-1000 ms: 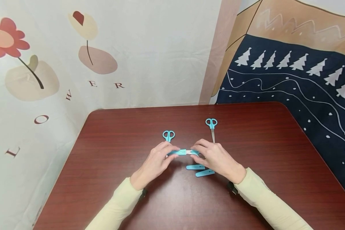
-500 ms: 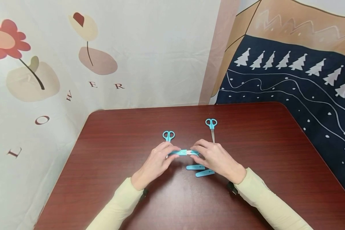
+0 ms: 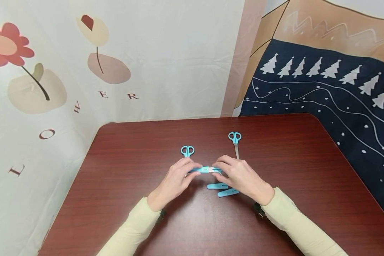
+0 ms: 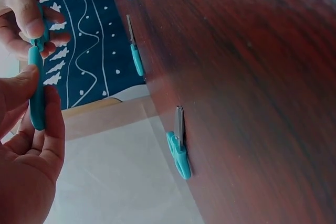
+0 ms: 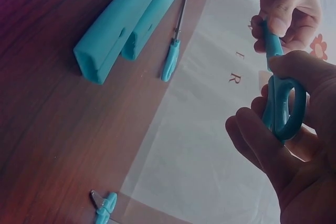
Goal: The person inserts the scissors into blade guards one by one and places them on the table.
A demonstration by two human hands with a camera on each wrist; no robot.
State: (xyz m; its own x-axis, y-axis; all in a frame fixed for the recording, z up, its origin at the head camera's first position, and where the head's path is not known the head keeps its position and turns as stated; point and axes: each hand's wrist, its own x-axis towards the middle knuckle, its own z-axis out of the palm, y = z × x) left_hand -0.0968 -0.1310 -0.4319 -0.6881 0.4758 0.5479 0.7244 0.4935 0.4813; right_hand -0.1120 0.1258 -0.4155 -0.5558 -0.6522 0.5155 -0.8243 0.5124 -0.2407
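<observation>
Above the middle of the table, my left hand (image 3: 174,179) pinches a light blue scissors cover (image 3: 203,170) between thumb and fingers. My right hand (image 3: 243,177) holds a pair of scissors (image 5: 297,116) by its blue handles. Its blades point left and sit mostly inside the cover, with a short stretch of metal showing between cover and handles. In the left wrist view the cover (image 4: 37,93) lies in line with the scissors. Two more blue scissors covers, one (image 3: 216,186) above the other (image 3: 228,192), lie on the table below my right hand.
Two uncovered pairs of scissors lie on the dark red table (image 3: 131,149). One pair (image 3: 187,150) is just beyond my left hand, the other (image 3: 235,138) farther back, beyond my right hand. Printed cloths (image 3: 179,64) hang behind the table.
My left hand has shifted slightly right with the cover, so less bare blade shows between it and the handles. My right hand stays almost in place.
</observation>
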